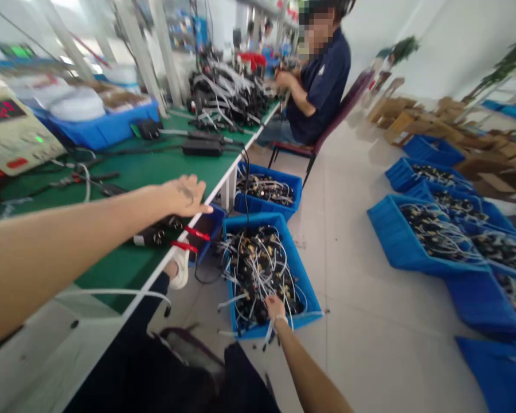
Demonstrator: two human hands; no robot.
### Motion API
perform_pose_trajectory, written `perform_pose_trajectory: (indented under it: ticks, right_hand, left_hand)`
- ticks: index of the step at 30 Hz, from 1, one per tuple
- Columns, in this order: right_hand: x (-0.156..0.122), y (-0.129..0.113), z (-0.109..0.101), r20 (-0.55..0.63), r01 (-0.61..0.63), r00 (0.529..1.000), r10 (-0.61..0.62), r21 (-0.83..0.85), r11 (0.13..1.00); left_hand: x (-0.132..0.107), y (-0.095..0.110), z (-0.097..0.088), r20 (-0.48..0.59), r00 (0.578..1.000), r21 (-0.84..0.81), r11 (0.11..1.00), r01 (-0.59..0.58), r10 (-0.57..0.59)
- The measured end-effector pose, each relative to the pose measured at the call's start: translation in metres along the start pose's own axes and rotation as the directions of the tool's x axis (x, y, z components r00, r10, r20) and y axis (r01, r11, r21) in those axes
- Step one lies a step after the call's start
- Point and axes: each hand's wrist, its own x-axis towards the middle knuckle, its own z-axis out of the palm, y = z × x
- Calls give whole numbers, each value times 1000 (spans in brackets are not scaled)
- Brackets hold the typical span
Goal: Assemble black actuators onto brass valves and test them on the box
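Note:
My left hand (184, 196) rests at the edge of the green worktable (155, 163), fingers outstretched and nothing held in it. Just below it, black cylindrical parts (155, 234) lie near two red handle-like pieces (184, 246) that jut past the edge. Down to the right, my right hand (276, 308) reaches into a blue bin (298, 269) on the floor. That bin is heaped with black parts with white cables (258, 264). The fingers of this hand look curled in among the cables; what they hold is too blurred to name.
A power supply (17, 129) and a blue tray (107, 129) stand on the table. Beyond black adapters (202, 146) is a pile of cabled parts (227, 94). A co-worker (322, 86) sits farther along. More blue bins (413, 229) and cardboard boxes (447, 126) line the right.

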Motion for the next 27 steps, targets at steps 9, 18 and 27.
perform_pose_trajectory:
  ticks: [9, 18, 27]
  right_hand:
    - [104, 21, 9, -86, -231, 970, 228, -22, 973]
    - [205, -1, 13, -115, -245, 964, 240, -36, 969]
    - [269, -12, 26, -3, -236, 972, 236, -55, 970]
  left_hand:
    - [90, -9, 49, -93, 978, -157, 967, -200, 187]
    - [114, 5, 51, -247, 965, -346, 923, -168, 83]
    - [122, -3, 65, -266, 954, -345, 911, -226, 136]
